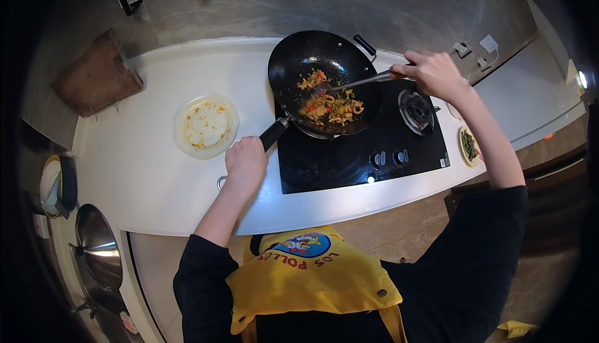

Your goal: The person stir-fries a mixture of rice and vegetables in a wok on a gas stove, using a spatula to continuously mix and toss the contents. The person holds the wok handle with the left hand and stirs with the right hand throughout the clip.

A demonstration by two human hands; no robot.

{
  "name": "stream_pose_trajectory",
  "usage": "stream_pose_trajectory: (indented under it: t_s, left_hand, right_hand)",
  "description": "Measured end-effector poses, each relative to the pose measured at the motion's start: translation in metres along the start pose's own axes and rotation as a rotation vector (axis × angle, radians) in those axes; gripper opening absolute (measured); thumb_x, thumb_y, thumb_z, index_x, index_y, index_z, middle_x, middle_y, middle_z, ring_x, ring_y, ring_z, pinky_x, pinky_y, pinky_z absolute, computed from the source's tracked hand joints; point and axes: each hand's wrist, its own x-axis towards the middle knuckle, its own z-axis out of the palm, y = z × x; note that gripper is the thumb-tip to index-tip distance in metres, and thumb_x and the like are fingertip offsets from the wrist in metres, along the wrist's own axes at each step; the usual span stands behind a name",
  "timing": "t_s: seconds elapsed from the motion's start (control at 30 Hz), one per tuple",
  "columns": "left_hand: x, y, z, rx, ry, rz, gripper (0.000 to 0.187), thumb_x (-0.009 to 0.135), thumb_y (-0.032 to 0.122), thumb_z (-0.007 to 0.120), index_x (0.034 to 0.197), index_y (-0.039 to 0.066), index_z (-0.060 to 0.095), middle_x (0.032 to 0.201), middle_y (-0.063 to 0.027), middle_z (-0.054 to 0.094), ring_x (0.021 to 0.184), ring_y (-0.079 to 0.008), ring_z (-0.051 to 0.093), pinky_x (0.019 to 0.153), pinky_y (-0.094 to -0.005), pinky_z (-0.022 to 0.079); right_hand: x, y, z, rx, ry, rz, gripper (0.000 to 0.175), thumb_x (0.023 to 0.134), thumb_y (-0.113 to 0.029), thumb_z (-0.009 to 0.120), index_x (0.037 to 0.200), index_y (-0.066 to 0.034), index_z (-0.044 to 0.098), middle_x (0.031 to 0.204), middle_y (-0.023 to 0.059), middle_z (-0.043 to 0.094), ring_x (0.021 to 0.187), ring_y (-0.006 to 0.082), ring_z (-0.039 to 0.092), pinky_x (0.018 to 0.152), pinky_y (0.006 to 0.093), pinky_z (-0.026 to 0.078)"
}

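Observation:
My left hand (246, 163) grips the black handle (273, 134) of a dark wok (299, 57), which sits tilted over the left burner of a black gas hob (323, 170). In my right hand (433, 72) is a metal spatula (365, 81), its blurred blade down among the food. Chopped stir-fried food (344, 109) with pale, green and red pieces lies in the lower part of the wok. To the left of the wok, a pale octagonal plate (180, 132) on the white counter (154, 184) bears a white layer and orange crumbs.
A brown cutting board (98, 78) leans at the back left. Beyond the hob's right burner (416, 111), a dish of green vegetables (468, 146) stands near the counter edge. A stainless steel wok lid or pan (98, 244) is at the left. Wall sockets with plugs (488, 43) are at the right.

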Motion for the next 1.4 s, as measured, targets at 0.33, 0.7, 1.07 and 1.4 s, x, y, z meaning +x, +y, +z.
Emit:
stream_pose_trajectory:
  t_s: [0.33,0.7,1.07,1.4]
  left_hand:
    - [-0.001,-0.003,0.001,0.005,-0.050,-0.060,0.027,0.077,0.020,0.069,0.090,-0.003,0.068,0.089,-0.0219,0.068,0.087,-0.0360,0.067,0.078,-0.0433,0.054]
    - [-0.003,0.001,-0.005,-0.009,-0.062,-0.084,0.028,0.077,0.022,0.069,0.090,-0.003,0.068,0.090,-0.0226,0.067,0.088,-0.0354,0.067,0.079,-0.0439,0.053]
    - [-0.003,0.000,0.002,0.011,0.058,0.006,0.014,0.074,0.007,0.061,0.079,-0.003,0.069,0.080,-0.0235,0.068,0.077,-0.0346,0.069,0.071,-0.0414,0.055]
    - [-0.003,-0.002,0.001,0.034,0.049,-0.009,0.016,0.074,0.008,0.062,0.080,-0.004,0.069,0.080,-0.0251,0.067,0.077,-0.0362,0.068,0.072,-0.0426,0.055]
  right_hand:
    - [-0.037,-0.053,-0.104,-0.136,-0.017,-0.020,0.023,0.079,-0.007,0.060,0.097,-0.0164,0.070,0.080,0.0048,0.058,0.067,0.0216,0.063,0.051,0.0327,0.046]
    - [0.007,-0.017,-0.082,0.036,-0.474,0.472,0.021,0.070,-0.016,0.060,0.080,-0.0015,0.071,0.087,0.0191,0.069,0.085,0.0322,0.068,0.076,0.0405,0.054]
    - [-0.040,-0.031,0.157,1.413,-0.349,0.922,0.040,0.092,-0.041,0.055,0.097,-0.0033,0.066,0.060,0.0012,0.051,0.048,0.0093,0.047,0.041,0.0237,0.038]
    - [-0.048,-0.012,0.027,0.243,-0.284,0.706,0.031,0.087,-0.038,0.058,0.098,-0.0111,0.070,0.090,0.0209,0.068,0.084,0.0374,0.067,0.077,0.0467,0.052]
